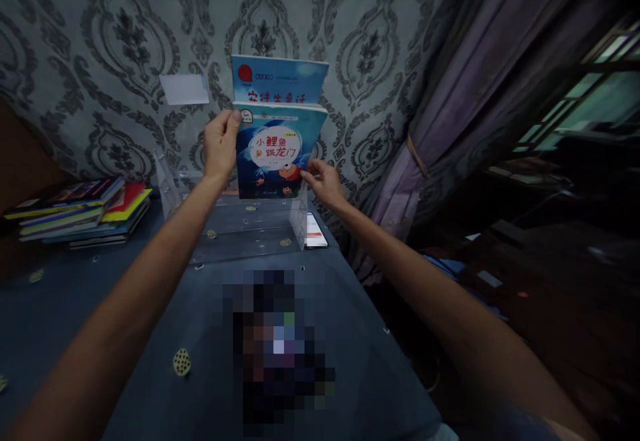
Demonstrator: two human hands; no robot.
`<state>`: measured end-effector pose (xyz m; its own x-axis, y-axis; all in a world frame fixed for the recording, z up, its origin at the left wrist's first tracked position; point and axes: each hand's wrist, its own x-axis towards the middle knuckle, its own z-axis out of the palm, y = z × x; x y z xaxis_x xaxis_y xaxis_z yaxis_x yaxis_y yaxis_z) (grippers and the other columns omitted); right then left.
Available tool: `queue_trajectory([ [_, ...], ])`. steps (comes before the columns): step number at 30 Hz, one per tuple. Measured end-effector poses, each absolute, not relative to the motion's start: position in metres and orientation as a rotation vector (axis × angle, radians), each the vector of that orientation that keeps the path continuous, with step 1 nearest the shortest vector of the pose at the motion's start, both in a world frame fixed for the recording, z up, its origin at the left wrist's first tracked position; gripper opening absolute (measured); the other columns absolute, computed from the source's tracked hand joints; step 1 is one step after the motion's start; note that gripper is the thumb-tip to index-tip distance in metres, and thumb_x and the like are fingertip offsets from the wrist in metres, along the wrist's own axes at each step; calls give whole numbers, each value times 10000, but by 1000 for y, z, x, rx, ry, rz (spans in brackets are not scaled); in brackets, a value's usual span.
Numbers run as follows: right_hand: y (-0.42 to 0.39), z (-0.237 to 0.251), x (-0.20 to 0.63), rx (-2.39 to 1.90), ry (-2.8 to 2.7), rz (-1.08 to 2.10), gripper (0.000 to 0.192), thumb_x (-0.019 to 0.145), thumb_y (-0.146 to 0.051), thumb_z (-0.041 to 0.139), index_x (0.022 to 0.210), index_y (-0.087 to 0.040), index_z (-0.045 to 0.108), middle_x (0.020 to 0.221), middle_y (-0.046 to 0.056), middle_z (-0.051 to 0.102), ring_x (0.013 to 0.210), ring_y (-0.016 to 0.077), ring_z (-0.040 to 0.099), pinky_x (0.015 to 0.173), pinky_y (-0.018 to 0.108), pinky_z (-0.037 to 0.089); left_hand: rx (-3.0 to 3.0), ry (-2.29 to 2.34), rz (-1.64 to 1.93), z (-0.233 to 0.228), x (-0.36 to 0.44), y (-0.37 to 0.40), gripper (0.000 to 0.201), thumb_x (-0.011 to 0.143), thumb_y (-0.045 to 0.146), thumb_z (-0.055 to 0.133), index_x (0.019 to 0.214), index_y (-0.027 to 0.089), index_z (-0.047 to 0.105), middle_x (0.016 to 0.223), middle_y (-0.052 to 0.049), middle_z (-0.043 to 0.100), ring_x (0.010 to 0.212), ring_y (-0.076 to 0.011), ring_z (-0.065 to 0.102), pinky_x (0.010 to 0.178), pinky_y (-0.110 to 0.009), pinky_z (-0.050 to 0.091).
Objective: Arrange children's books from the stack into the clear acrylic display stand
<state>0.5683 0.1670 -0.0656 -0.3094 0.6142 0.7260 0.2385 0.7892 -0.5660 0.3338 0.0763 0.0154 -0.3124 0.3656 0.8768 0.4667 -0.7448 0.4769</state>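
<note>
Raised in front of the wall is a blue-green picture book [275, 141] with a red fish on its cover. My left hand [221, 146] grips its upper left edge, thumb on the front. Close to the lower right corner, my right hand [324, 182] pinches the same book between thumb and fingers. A second blue book [280, 77] with red lettering rises behind it; its lower part is hidden, so what supports it cannot be seen. Below the books stands a clear plastic rack [299, 221] on the dark tablecloth.
A stack of books [90, 207] lies at the left. Just right of the rack rests a lit phone [316, 231]. A blurred-out object [275, 354] occupies the near tabletop [150, 387]. A tied purple curtain [400, 167] hangs at the right beyond the table's edge.
</note>
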Motion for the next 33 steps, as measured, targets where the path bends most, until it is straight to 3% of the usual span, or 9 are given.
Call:
queue_trajectory([
  [7,168,-70,569,-706,-1892,393,160,816,-372,631,783,-222,588,738,13,627,711,203,574,702,358,491,-1735,-1291,-1896,8,330,70,446,1002,505,501,675,208,443,614,53,370,626,-120,483,685,-251,415],
  [13,169,-72,567,-709,-1875,396,126,820,-350,628,838,-230,596,815,30,642,769,217,595,748,381,511,-1743,-1380,-1752,-7,319,72,302,989,457,532,826,204,508,700,39,482,684,-133,565,772,-291,495],
  [17,167,-75,566,-718,-1835,380,150,825,-381,631,830,-236,593,820,35,650,785,227,607,769,401,528,-1702,-1499,-1607,-20,324,65,153,964,341,577,993,205,514,877,-23,601,868,-201,636,884,-382,522],
  [21,164,-78,564,-705,-1802,350,174,830,-393,613,870,-225,588,821,54,656,760,236,623,747,418,544,-1685,-1717,-1414,-37,340,55,144,995,268,466,1097,174,505,1081,-127,644,1073,-280,643,965,-448,513],
  [25,159,-80,558,-683,-1697,322,380,851,-396,597,1174,-197,575,1112,136,686,1000,276,655,909,483,543,-1682,-1911,-1262,-42,353,48,215,999,213,407,1176,125,490,1146,-192,662,1094,-312,665,929,-443,530],
  [28,152,-81,545,-634,-1631,375,533,883,-393,564,1374,-196,502,1399,162,591,1280,291,569,1105,519,438,-1672,-2024,-1190,-37,359,43,239,1003,197,390,1209,118,483,1134,-200,689,1064,-307,693,897,-415,539],
  [33,144,-84,523,-613,-1506,475,570,912,-350,502,1454,-184,451,1500,145,522,1380,261,503,1177,498,375,-1639,-2171,-1052,-29,366,39,230,1025,197,363,1204,109,479,1083,-217,719,1009,-312,724,843,-383,543],
])
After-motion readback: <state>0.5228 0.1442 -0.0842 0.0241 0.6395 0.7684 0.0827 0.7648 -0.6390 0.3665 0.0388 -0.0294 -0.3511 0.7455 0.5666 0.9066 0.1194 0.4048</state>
